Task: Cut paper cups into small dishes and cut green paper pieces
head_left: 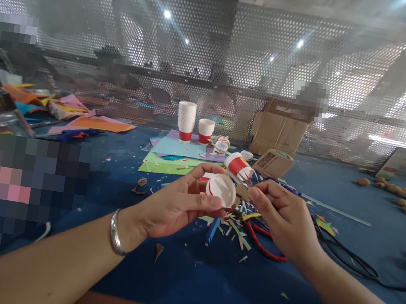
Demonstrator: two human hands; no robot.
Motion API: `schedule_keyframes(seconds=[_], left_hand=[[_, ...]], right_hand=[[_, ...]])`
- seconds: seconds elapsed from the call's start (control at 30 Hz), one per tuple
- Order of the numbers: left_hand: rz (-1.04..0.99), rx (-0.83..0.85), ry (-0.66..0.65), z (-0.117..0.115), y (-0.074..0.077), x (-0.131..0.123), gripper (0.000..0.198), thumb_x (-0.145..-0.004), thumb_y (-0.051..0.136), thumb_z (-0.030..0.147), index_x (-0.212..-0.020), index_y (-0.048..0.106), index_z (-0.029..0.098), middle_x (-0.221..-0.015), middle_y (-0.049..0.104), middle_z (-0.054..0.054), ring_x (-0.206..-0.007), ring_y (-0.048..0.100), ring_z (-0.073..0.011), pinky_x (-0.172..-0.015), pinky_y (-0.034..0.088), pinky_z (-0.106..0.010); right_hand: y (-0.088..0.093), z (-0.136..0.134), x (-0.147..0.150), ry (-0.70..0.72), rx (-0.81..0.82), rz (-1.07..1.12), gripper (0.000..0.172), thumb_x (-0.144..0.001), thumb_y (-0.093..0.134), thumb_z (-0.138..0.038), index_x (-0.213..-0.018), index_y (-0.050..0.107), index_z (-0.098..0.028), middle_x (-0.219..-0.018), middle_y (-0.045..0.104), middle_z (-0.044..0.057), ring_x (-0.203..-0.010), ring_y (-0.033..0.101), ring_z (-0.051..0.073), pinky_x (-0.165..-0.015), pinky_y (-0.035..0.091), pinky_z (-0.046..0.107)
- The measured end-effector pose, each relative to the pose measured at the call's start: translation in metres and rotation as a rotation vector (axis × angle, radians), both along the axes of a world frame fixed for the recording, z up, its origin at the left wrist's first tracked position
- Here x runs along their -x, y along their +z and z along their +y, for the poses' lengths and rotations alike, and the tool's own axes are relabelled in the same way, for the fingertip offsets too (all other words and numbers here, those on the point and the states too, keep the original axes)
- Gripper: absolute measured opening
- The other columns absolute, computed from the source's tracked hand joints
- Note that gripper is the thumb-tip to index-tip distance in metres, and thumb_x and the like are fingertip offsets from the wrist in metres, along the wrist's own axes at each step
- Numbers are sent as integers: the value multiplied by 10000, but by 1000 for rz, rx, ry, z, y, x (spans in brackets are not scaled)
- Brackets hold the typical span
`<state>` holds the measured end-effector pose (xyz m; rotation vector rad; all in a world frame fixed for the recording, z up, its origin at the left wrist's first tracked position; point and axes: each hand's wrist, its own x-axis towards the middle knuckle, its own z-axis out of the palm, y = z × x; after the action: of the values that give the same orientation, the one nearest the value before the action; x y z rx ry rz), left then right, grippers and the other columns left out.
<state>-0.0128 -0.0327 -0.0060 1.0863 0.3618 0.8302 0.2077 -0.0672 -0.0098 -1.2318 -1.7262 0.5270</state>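
Note:
My left hand (184, 200) is closed around a short white paper cup piece (225, 190) with a red stripe, its hollow side turned toward me. To the right, my right hand (285, 215) pinches a slim metal tool (241, 179) that looks like tweezers and points at the cup piece; its exact kind is unclear. Behind the hands a red-and-white paper cup (239, 165) lies on its side. Red-handled scissors or pliers (265, 242) rest under my right hand among paper shreds (236, 233). A blue pen-like object (212, 230) lies below the cup piece.
Stacked paper cups (185, 121) and a shorter stack (205, 131) stand on coloured sheets (177, 144). A cardboard box (280, 130) is behind them. Black cable (347, 257) and several brown nut-like things (395, 190) lie right. A perforated metal screen (203, 45) borders the table; another person sits left.

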Motion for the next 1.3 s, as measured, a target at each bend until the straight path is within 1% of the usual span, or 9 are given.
schedule_keyframes(seconds=[0.17, 0.33, 0.47, 0.53, 0.7, 0.9, 1.03, 1.13, 1.3], left_hand=[[23, -91, 24, 0, -5, -1, 537, -783, 770, 30, -1203, 530, 262, -1025, 669, -4, -944, 657, -128, -867, 573, -285], [56, -108, 66, -3, -6, -5, 522, -767, 792, 62, -1174, 524, 249, -999, 650, -5, -929, 630, -135, -848, 565, -302], [105, -136, 88, -4, -7, -5, 501, -773, 809, 135, -1176, 536, 253, -1046, 625, -20, -977, 599, -158, -858, 558, -326], [118, -177, 91, -4, -8, -5, 500, -768, 820, 166, -1177, 547, 258, -1051, 616, -18, -956, 592, -152, -829, 544, -297], [155, -254, 74, -2, -10, -6, 517, -744, 842, 174, -1167, 553, 243, -1057, 625, -17, -921, 595, -130, -797, 490, -245], [190, -189, 9, -4, -8, -7, 491, -745, 839, 180, -1141, 553, 229, -1137, 587, -33, -976, 597, -153, -809, 533, -279], [182, -114, -19, -5, -8, -8, 413, -844, 761, 310, -1177, 537, 214, -1089, 587, -62, -950, 614, -187, -719, 591, -318], [157, -17, -49, -5, -8, -9, 362, -909, 681, 383, -1186, 546, 192, -1033, 603, -64, -899, 625, -166, -720, 604, -318], [152, 32, -66, -6, -6, -10, 330, -864, 736, 284, -1128, 575, 170, -1043, 619, -66, -910, 637, -161, -754, 595, -295]], right_hand=[[-1, 1, 1, 6, 42, 60, 358, -971, 541, -510, -824, 599, -188, -583, 427, -63, -509, 327, 91, -474, 247, 243], [-2, 5, 3, 39, 99, 193, 387, -934, 575, -561, -812, 576, -194, -571, 413, -70, -487, 303, 87, -453, 240, 237], [-3, 6, 7, 93, 145, 199, 364, -875, 665, -541, -833, 581, -190, -669, 536, -31, -570, 444, 107, -520, 346, 231], [-5, 6, 8, 96, 176, 178, 351, -864, 683, -526, -853, 586, -189, -710, 579, -15, -627, 503, 127, -568, 390, 236], [-10, 8, 7, 143, 237, 151, 300, -874, 685, -471, -880, 604, -182, -800, 656, 17, -705, 566, 155, -639, 435, 255], [-9, 7, 7, 175, 266, 153, 238, -894, 657, -418, -880, 611, -185, -762, 656, 6, -680, 570, 150, -625, 434, 252], [-9, 7, 8, 159, 254, 153, 242, -866, 679, -421, -851, 597, -193, -737, 652, 2, -646, 565, 150, -598, 432, 256], [-9, 7, 9, 157, 255, 152, 246, -857, 680, -429, -843, 595, -199, -725, 655, 2, -639, 571, 154, -584, 434, 257], [-10, 6, 10, 153, 234, 133, 220, -862, 673, -405, -838, 597, -200, -726, 654, -1, -638, 566, 151, -579, 432, 257]])
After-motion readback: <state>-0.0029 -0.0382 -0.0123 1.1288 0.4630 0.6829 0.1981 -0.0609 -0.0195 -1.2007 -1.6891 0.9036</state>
